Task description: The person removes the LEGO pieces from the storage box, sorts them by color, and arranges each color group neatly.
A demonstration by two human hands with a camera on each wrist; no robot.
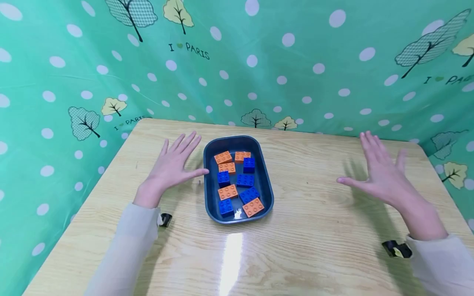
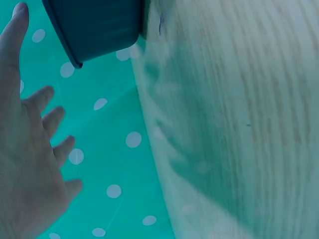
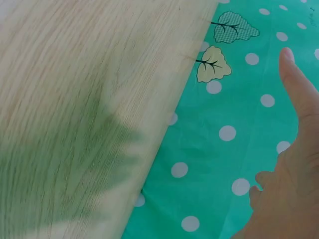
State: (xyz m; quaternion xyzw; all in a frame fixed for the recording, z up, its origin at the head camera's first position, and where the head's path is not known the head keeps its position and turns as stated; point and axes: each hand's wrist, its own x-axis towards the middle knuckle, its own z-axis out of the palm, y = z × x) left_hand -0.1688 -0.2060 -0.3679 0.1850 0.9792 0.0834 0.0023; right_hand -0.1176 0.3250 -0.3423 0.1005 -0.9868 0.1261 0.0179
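A dark blue tray (image 1: pixel 209 201) stands on the table, holding several orange bricks (image 1: pixel 253 207) and several blue bricks (image 1: pixel 245 180) with studs on top. To its left is my left hand (image 1: pixel 172 166), fingers spread and straight, the thumb reaching toward the tray's left rim; whether it touches cannot be told. In the left wrist view, that hand (image 2: pixel 30 164) shows at the left edge, below the tray's outer wall (image 2: pixel 99 30). Far to the right, my right hand (image 1: pixel 385 176) hovers over the table with fingers extended, holding nothing. The right wrist view catches part of this hand (image 3: pixel 289 194).
The wooden table (image 1: pixel 307 230) has its back edge against a green dotted curtain (image 1: pixel 252 82) printed with trees. A black wrist device (image 1: pixel 397 249) sits at the right cuff, and another dark device (image 1: pixel 165 220) at the left cuff.
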